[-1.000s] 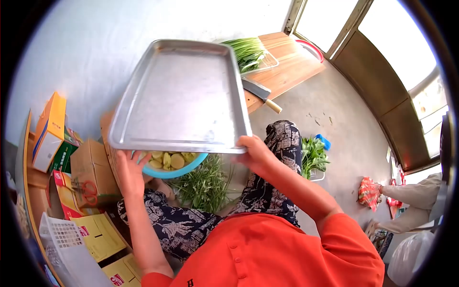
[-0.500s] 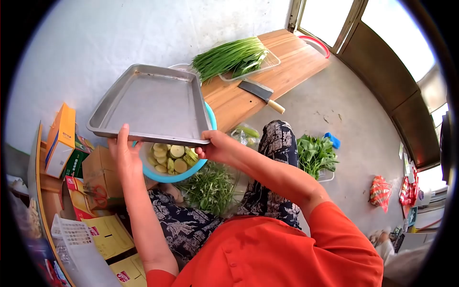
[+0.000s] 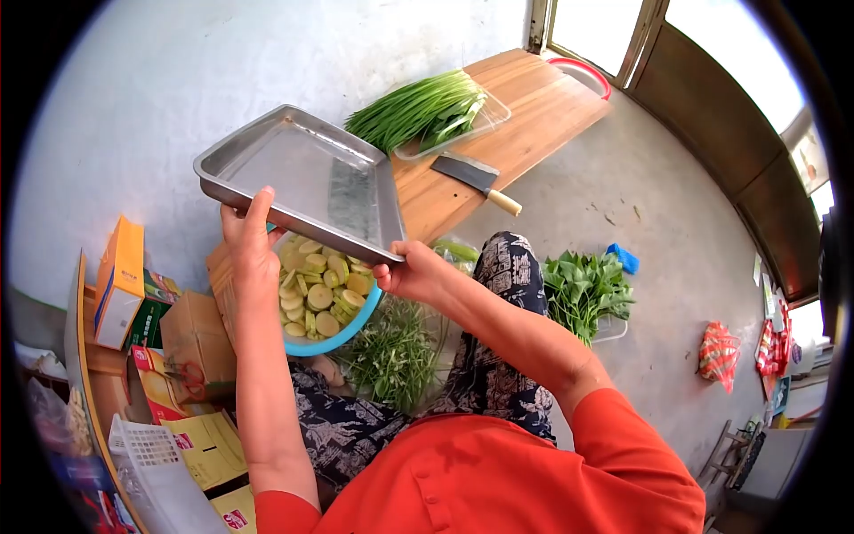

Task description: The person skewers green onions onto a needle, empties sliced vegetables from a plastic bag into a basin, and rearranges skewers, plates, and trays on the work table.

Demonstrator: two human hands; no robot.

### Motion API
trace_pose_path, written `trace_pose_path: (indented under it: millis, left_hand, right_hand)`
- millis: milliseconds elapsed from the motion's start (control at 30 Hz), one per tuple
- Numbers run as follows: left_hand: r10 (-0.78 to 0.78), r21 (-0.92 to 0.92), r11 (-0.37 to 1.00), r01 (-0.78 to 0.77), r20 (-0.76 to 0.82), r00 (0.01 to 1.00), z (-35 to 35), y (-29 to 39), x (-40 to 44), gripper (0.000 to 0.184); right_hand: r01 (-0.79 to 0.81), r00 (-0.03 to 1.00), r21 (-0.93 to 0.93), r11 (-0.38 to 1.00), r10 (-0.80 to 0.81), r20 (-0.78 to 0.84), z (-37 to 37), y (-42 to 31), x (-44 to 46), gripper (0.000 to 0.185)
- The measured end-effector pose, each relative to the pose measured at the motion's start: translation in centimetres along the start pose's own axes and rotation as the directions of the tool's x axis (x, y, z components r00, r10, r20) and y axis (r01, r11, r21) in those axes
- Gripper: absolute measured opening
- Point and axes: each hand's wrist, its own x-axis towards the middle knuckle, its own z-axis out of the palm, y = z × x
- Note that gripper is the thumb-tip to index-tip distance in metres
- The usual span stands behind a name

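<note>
Both hands hold up a rectangular metal baking tray [image 3: 294,169], tilted, its inside bare. My left hand [image 3: 251,233] grips the near left rim with the thumb on top, fingers partly hidden underneath. At the near right corner, my right hand [image 3: 411,270] is closed on the rim. Below the tray, a blue-rimmed basin [image 3: 331,343] holds sliced green squash [image 3: 322,289], partly covered by the tray. Beyond it on the wooden board [image 3: 525,107] lie a cleaver [image 3: 476,178] and a clear tray of long green chives [image 3: 422,111].
A heap of leafy greens [image 3: 391,351] lies between my knees. More greens [image 3: 587,289] sit on the floor at right beside a blue cloth [image 3: 624,258]. Boxes [image 3: 200,343] and a white plastic basket [image 3: 156,463] stand at left; a red striped bag [image 3: 717,354] lies far right.
The baking tray has shifted right and turned, its near right corner dipping toward me. More of the squash in the basin now shows. Both hands stay on the tray.
</note>
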Motion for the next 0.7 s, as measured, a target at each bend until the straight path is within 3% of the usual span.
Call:
trace_pose_path:
  millis: [367,700]
  left_hand:
    - [0.038,-0.03,0.999,-0.042,-0.126,0.991,1.4,-3.1,-0.5,0.057]
    - [0.0,-0.143,0.99,-0.003,-0.021,1.0,4.1,-6.4,2.3,0.055]
  right_hand:
    - [0.142,0.989,-0.108,0.984,-0.146,-0.029,-3.2,0.2,0.7,0.018]
    - [0.245,0.966,-0.171,0.954,-0.255,-0.041,-4.7,-3.6,0.1,0.018]
